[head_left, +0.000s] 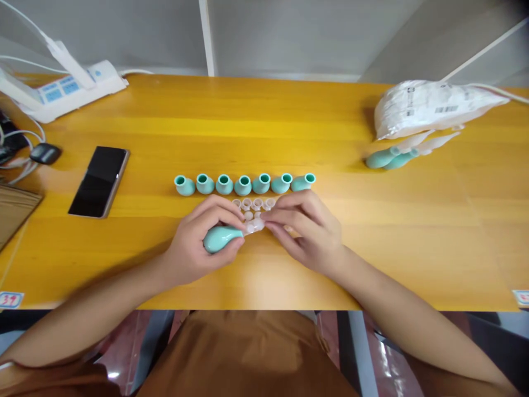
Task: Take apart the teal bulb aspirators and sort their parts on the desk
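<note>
My left hand [192,245] is closed around a teal rubber bulb syringe [219,239], which lies on its side with its neck to the right. A translucent plastic piece [254,225] sits at the neck, and the fingertips of my right hand [312,231] pinch at its far end. How far this piece goes into the neck is hidden by my fingers. Just behind my hands stand several small clear plastic collars [247,204] in a row, with small whitish discs [248,215] before them. Farther back is a line of several teal bulbs [243,186], their open mouths showing.
Two teal bulbs with long translucent tips [390,158] lie at the right, by a white plastic bag [433,107]. To the left are a black phone [99,182], a white power strip [78,88], cables and cardboard [16,207]. The wooden table [413,248] ends near my body.
</note>
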Tool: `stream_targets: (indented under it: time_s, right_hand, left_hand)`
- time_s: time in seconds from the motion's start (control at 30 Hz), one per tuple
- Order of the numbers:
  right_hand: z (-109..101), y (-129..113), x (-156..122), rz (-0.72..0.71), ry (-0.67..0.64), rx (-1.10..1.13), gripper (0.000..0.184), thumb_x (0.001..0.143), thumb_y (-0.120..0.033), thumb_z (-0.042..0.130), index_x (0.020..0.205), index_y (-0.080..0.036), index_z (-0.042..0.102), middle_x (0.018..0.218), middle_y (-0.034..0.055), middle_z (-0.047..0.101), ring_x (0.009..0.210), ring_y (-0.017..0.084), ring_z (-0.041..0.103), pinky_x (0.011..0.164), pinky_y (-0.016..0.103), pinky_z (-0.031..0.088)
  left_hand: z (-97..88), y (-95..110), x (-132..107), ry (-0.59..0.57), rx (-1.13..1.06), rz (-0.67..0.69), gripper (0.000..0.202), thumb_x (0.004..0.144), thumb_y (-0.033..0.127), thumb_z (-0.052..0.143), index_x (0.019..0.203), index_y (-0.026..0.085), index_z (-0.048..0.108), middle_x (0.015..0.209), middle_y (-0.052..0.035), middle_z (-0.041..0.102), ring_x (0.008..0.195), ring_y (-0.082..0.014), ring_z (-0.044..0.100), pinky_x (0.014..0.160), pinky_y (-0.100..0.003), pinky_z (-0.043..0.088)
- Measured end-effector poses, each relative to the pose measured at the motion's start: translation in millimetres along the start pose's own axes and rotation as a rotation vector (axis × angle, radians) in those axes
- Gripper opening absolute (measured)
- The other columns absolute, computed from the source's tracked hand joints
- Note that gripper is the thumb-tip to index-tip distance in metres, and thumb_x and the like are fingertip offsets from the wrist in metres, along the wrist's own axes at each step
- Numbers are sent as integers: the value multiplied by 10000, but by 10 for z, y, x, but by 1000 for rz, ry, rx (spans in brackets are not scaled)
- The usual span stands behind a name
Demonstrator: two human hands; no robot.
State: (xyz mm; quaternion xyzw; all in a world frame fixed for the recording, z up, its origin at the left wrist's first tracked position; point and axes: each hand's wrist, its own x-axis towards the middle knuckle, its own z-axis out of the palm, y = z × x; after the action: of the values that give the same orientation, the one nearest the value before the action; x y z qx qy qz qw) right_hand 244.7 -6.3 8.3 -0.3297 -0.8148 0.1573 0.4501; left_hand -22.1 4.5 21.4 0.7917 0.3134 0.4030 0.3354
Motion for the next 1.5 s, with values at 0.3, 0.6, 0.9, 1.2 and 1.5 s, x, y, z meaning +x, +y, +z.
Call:
stream_targets:
  time_s: [0.3, 0.6, 0.9, 1.2, 1.5]
  right_hand:
    - [44, -25, -38, -173, -79, -161, 221, 1075, -107, 767, 1291, -152, 772, 1061, 86, 788, 912, 184, 772, 741, 297, 660]
    - [61, -40, -59, -97, -127, -67, 233, 1061, -111, 740, 1269, -215, 720, 1095, 83, 808, 929, 205, 804, 747, 332, 691]
    - [76, -106, -67, -129, -251, -232, 143, 1063, -53, 676, 1065, -190, 638, 929, 50, 740, 789, 180, 697, 643, 297, 595]
    - [95, -113, -92, -169, -248, -285, 135, 1097, -63, 637, 1071, -195, 632, 900, 41, 719, 772, 174, 651, 621, 302, 564]
    - [129, -93, -89, -155, -171, -269, 174, 1071, -59, 627, 1116, -226, 622, 930, 38, 740, 789, 179, 696, 648, 299, 614]
  left_hand:
    - [46, -2, -34, -58, 76, -39, 189, 991, 138, 770, 1141, 244, 726, 1155, -51, 757, 1033, -210, 773, 944, -381, 670]
    - [80, 14, -54, -74, 78, -56, 189, 1005, 153, 749, 1148, 271, 715, 1134, -55, 747, 1013, -227, 755, 924, -418, 676]
    - [107, 79, -101, -102, 140, 26, 180, 1016, 127, 747, 1147, 233, 684, 1097, -51, 737, 987, -199, 747, 909, -347, 665]
    - [117, 59, -117, -103, 137, -6, 140, 1035, 165, 750, 1110, 250, 668, 1074, -42, 733, 967, -203, 751, 880, -363, 665]
    - [96, 87, -88, -88, 132, -66, 107, 1036, 200, 755, 1085, 265, 685, 1035, -26, 738, 939, -206, 746, 864, -374, 661]
